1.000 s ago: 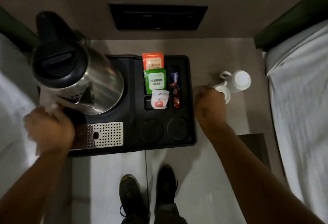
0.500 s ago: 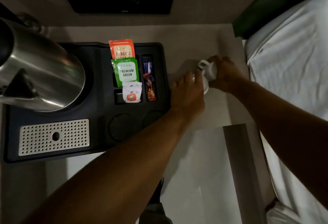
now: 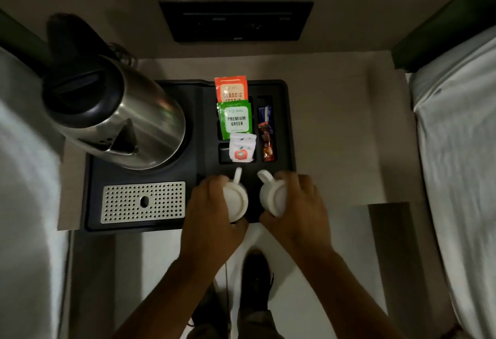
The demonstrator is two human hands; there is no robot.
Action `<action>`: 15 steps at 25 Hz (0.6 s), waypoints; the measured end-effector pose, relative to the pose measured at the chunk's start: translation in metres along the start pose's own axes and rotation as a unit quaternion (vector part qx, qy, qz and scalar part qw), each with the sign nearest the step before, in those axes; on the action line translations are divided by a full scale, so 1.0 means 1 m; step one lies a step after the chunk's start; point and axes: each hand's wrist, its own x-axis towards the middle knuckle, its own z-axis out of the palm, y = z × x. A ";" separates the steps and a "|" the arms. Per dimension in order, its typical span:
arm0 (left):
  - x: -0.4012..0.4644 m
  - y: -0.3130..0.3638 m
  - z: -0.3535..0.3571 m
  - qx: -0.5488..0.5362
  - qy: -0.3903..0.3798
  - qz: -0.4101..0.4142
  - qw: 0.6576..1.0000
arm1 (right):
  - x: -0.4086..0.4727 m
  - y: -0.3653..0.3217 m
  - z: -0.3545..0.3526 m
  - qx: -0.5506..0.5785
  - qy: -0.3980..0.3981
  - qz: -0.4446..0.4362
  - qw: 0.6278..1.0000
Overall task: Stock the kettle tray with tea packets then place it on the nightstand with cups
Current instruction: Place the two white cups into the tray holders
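While the kettle tray (image 3: pixel 290 124) sat stocked on the nightstand (image 3: pixel 335 129), the step was seating cups. Left hand (image 3: pixel 212 212) gripped the left cup (image 3: pixel 236 202); right hand (image 3: pixel 298 210) gripped the right cup (image 3: pixel 273 199). Both cups inverted over the near-edge recesses, handles pointing away toward the tea packets (image 3: pixel 234 113). Next, by judgement: lower squarely, release.

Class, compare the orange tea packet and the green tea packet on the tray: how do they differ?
The orange tea packet reads "Classic"; the green tea packet reads "Premium Green". The orange one stands farther back, its lower part hidden; the green one overlaps it and shows fully. Both are square sachets standing in the same column of the black tray.
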 end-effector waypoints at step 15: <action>0.008 -0.009 0.005 0.044 -0.006 0.046 0.998 | 0.016 -0.014 0.021 -0.060 -0.055 0.058 0.995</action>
